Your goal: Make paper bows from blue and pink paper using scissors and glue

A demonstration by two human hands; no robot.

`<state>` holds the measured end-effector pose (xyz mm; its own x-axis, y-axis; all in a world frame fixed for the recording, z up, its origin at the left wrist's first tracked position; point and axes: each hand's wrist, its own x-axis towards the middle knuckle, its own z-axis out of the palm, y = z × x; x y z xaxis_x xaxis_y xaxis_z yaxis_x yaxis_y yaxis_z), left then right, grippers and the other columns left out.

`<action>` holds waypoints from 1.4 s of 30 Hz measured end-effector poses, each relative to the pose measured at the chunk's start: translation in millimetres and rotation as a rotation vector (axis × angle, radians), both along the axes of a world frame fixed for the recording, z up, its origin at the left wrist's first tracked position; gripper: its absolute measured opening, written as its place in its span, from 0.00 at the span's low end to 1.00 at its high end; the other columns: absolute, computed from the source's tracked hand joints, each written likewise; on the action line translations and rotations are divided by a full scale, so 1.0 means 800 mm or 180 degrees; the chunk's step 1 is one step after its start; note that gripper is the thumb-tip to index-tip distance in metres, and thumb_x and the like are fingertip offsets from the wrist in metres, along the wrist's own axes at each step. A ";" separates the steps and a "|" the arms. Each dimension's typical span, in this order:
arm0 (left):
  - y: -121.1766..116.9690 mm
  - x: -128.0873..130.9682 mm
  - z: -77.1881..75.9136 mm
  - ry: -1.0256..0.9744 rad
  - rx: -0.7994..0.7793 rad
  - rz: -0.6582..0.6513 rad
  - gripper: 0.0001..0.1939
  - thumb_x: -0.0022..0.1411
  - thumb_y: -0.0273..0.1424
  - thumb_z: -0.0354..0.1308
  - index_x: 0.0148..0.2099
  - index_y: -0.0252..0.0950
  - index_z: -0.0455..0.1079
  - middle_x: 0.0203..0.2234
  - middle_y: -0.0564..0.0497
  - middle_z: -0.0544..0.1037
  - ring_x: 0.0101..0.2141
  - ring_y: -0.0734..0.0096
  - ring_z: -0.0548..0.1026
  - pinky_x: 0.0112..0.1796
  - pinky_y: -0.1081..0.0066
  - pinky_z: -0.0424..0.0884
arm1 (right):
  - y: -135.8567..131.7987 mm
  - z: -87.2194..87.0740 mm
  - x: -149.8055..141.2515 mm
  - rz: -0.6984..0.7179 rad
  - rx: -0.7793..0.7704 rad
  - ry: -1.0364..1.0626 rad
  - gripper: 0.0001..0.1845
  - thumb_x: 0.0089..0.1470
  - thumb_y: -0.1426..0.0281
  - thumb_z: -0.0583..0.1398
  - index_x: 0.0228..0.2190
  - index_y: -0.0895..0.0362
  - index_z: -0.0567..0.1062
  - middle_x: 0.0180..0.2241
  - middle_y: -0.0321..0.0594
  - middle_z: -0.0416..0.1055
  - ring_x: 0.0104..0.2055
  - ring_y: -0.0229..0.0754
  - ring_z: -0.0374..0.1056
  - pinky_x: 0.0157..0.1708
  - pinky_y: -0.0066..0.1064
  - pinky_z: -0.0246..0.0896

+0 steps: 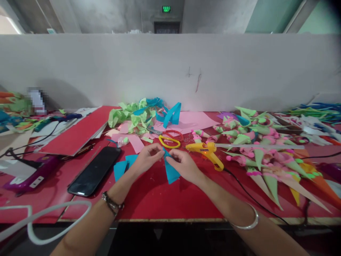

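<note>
A piece of blue paper hangs between my two hands, narrow at the top and widening downward. My left hand pinches its upper tip with thumb and fingers. On the other side, my right hand grips its right edge near the top. More blue paper pieces lie on the red table under and beside my left wrist. Just beyond my hands are scissors with yellow and red handles. A yellow hot glue gun lies to the right of my right hand, a small orange light on its body.
Many pink and green paper cones are heaped at the right. A black phone and a purple power strip lie left. Crumpled green paper, blue strips and pink sheets sit before the white partition. A white cable loops front left.
</note>
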<state>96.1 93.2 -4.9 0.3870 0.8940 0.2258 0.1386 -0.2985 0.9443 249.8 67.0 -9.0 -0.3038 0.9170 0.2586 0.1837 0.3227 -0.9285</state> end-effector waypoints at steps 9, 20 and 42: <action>-0.003 0.001 0.002 -0.0013 0.0126 0.0091 0.07 0.51 0.29 0.52 0.23 0.34 0.60 0.17 0.57 0.62 0.21 0.79 0.60 0.24 0.77 0.57 | -0.004 0.004 0.000 0.0045 0.0072 -0.0004 0.10 0.48 0.69 0.52 0.18 0.57 0.60 0.17 0.29 0.52 0.20 0.30 0.50 0.19 0.22 0.47; -0.005 0.006 0.007 -0.0194 0.0059 0.0286 0.08 0.50 0.34 0.54 0.26 0.34 0.63 0.16 0.58 0.63 0.17 0.81 0.61 0.20 0.78 0.57 | -0.002 0.000 -0.002 -0.0241 0.0144 0.0189 0.03 0.46 0.70 0.54 0.25 0.57 0.65 0.20 0.31 0.61 0.22 0.32 0.58 0.22 0.22 0.53; -0.005 0.008 0.006 -0.0160 0.0263 0.0463 0.03 0.48 0.30 0.52 0.25 0.35 0.62 0.17 0.58 0.62 0.20 0.80 0.59 0.23 0.77 0.57 | -0.008 0.004 -0.002 -0.0141 0.0389 -0.0026 0.06 0.48 0.70 0.52 0.21 0.57 0.63 0.17 0.30 0.55 0.20 0.31 0.52 0.20 0.23 0.49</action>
<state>102.2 89.4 0.0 0.2413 0.9174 0.3166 0.1393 -0.3556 0.9242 248.3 60.4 -6.2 -0.2663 0.8912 0.3671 0.2077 0.4249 -0.8811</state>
